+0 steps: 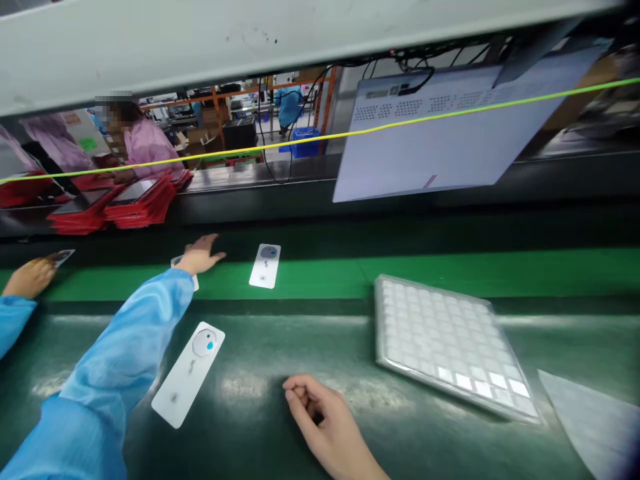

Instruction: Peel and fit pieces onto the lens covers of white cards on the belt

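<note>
My left hand, in a blue sleeve, reaches to the green belt with its fingers spread. It is next to a white phone-shaped panel, partly hidden by my wrist. To its right, another white panel with a round camera area lies on the belt. A larger-looking panel of the same kind rests on the near surface, between my left sleeve and my right hand. My right hand hovers at the bottom centre, fingers curled and thumb against the index finger. Nothing shows in it.
A clear tray of small white squares sits right of centre, beside a translucent sheet. A co-worker's hand holds a panel at far left. Red stacks stand on the back ledge. A white board hangs behind a yellow-green cord.
</note>
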Available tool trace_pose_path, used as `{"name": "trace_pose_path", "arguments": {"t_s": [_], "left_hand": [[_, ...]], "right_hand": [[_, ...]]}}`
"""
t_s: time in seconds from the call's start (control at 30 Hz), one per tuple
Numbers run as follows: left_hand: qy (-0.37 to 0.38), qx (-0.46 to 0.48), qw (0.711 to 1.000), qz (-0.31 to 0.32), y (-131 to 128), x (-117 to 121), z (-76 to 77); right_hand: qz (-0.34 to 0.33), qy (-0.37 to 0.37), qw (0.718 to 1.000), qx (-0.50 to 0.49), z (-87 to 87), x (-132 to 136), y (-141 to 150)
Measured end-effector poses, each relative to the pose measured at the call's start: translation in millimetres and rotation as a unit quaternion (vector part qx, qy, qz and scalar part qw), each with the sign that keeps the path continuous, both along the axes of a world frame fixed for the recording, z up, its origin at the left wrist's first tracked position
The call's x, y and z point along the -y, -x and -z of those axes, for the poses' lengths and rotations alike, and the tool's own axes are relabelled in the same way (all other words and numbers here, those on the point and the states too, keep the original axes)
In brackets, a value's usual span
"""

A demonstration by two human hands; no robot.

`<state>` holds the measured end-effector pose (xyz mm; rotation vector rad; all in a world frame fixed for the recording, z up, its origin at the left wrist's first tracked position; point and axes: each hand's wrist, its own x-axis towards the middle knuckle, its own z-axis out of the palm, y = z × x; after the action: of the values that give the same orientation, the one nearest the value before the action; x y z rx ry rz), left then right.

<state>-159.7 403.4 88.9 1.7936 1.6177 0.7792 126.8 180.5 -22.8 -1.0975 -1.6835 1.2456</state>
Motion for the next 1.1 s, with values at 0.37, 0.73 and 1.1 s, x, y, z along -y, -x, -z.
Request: {"name": "trace_pose_path", "arguments": {"t_s": [0.37, 0.73, 1.1], "left_hand": [[0.098, -0.205, 0.962, 0.155, -63, -81, 9.6], [-0.018, -0.052, 0.993, 0.104, -37, -8, -57.2], [0.119, 0.242, 0.957, 0.107, -84, 145, 0.9]], "right_hand": [[-0.030, 0.037, 0.998, -0.027, -4.7, -3, -3], [-0.032, 0.036, 0.997, -0.060, -6.3, -5, -4], [0.141, -0.073, 0.984, -0.078, -5.8, -10, -27]]}}
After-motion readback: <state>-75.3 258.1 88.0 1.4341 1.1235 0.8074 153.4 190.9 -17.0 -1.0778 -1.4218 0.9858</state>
